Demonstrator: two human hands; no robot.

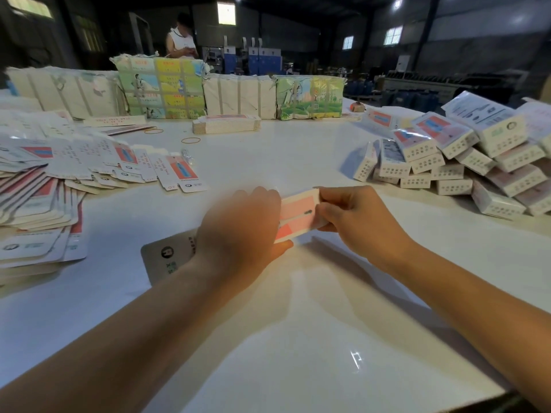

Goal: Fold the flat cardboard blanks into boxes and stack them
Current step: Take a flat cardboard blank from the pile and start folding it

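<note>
Both hands hold one cardboard blank (299,214), white with a pink-red panel, a little above the white table (298,338) at mid-frame. My left hand (241,228) grips its left end, blurred, with the thumb under the lower edge. My right hand (348,216) pinches its right end. A grey-white flap of the blank (165,259) sticks out lower left, past my left wrist. Flat blanks (59,180) lie fanned out at the left. Folded boxes (465,162) are piled at the right.
Bundled packs of printed card (161,87) line the table's far edge, with a small stack of blanks (225,125) in front. Rubber bands (190,140) lie near them. A person (180,37) stands behind the bundles. The table's front edge runs at lower right.
</note>
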